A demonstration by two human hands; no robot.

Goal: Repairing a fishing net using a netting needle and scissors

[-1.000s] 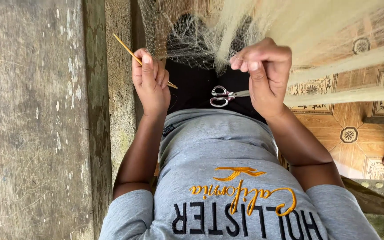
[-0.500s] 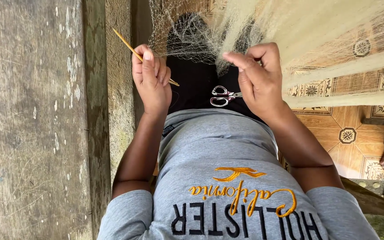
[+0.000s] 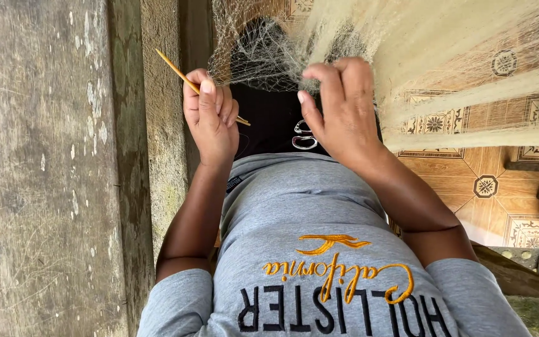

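weathered grey concrete wall (image 3: 38,168) filling the left side, patterned brown floor tiles (image 3: 488,187) on the right. pale fishing net (image 3: 407,50) draped across the top, fine mesh bunched above both hands and spilling off to the right in thick folds. dark cloth over the lap (image 3: 269,118) beneath the mesh, with the looped handles of small scissors (image 3: 304,138) lying on it, partly hidden behind the right hand. grey shirt (image 3: 307,249) with yellow and black print filling the bottom of the view.

left hand (image 3: 210,115) raised, forearm upright, fingers curled together and clamped on a thin yellow-tan netting needle (image 3: 185,78); stick slanted, upper end pointing toward the wall, lower tip poking out past the fingers toward the lap. right hand (image 3: 341,106) raised at the same height, well apart from the left, fingers bent inward and pinched on strands at the net's lower edge, thumb stretched toward the left hand. net mesh touching both hands.
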